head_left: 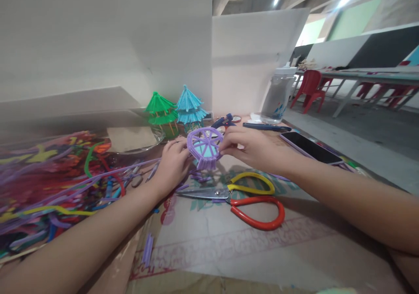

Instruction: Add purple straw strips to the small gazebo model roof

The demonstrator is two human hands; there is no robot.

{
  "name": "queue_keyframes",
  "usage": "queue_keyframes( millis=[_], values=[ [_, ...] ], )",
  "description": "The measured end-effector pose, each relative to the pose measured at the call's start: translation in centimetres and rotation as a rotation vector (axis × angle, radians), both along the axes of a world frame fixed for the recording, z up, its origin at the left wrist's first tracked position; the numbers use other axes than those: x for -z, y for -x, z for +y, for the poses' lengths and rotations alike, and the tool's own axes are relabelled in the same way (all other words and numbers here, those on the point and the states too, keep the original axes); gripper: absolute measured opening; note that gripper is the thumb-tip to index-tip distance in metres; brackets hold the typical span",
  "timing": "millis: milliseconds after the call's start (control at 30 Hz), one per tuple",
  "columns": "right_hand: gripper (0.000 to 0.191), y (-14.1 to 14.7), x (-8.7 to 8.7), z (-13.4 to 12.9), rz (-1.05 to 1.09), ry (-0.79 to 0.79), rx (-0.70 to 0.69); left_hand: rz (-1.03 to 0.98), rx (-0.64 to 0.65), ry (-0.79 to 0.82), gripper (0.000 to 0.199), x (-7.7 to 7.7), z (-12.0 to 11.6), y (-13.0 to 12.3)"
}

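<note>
Between my two hands is a purple round frame (206,130) made of pipe cleaners, with spokes like a wheel and a fringe of short purple pieces along its near edge. My left hand (175,161) grips its left side, fingers partly hidden behind it. On the right rim, my right hand (242,145) pinches with thumb and fingers. Just below lie scissors (222,193) with one yellow and one red handle, blades pointing left. Short purple pipe cleaner pieces (200,178) are scattered under the frame, and a few more (148,250) lie nearer me.
Colourful pipe cleaners (49,176) heap up at left. Green (160,108) and blue (190,106) roofed models stand at the back, by a dark blue glue gun (222,121). A bottle (278,95), a utility knife (266,127) and a phone (310,148) are at right.
</note>
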State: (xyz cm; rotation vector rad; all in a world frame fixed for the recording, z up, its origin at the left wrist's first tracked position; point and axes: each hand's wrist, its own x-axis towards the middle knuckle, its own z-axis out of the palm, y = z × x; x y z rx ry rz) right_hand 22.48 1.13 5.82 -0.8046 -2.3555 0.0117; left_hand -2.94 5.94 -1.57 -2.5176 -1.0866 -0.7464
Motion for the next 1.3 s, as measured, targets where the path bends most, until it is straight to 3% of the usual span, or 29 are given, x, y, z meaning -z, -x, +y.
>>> queue_keyframes(
  millis=[100,200,300,400,500,600,733,900,1033,1167,1300],
  values=[
    [0.009,0.0,-0.3,-0.1,0.176,0.078,-0.022,0.001,-0.008,0.005,0.026,0.2,0.1,0.1],
    [0.014,-0.2,-0.9,-0.2,0.356,0.301,-0.093,0.004,-0.008,0.012,0.026,0.2,0.1,0.1],
    [0.017,-0.4,-1.5,-0.2,0.399,0.525,-0.17,0.004,-0.003,0.011,0.026,0.2,0.2,0.0],
    [0.017,-0.8,-1.9,0.1,0.308,0.631,-0.028,0.005,-0.003,0.005,0.026,0.2,0.3,0.0],
    [0.018,-1.2,-1.9,0.7,0.244,0.58,0.233,-0.004,0.001,0.005,0.026,0.2,0.4,0.0],
    [0.015,-1.4,-1.5,1.4,0.236,0.531,0.345,-0.015,0.002,0.008,0.026,0.3,0.4,0.0],
    [0.011,-1.3,-0.9,1.6,0.249,0.566,0.301,-0.02,0.012,0.008,0.026,0.4,0.5,0.1],
    [0.03,-1.0,-0.9,1.3,0.161,0.654,0.281,-0.013,0.013,0.01,0.024,0.5,0.6,0.1],
    [0.022,-1.1,-1.2,1.4,0.066,0.524,0.277,-0.003,0.014,-0.002,0.024,0.5,0.6,0.2],
    [0.023,-1.4,-1.5,1.5,0.284,0.521,0.292,0.009,0.008,-0.002,0.022,0.6,0.7,0.2],
    [0.024,-1.7,-1.6,1.4,0.582,0.675,0.002,0.007,-0.006,0.011,0.022,0.5,0.7,0.1]
  ],
)
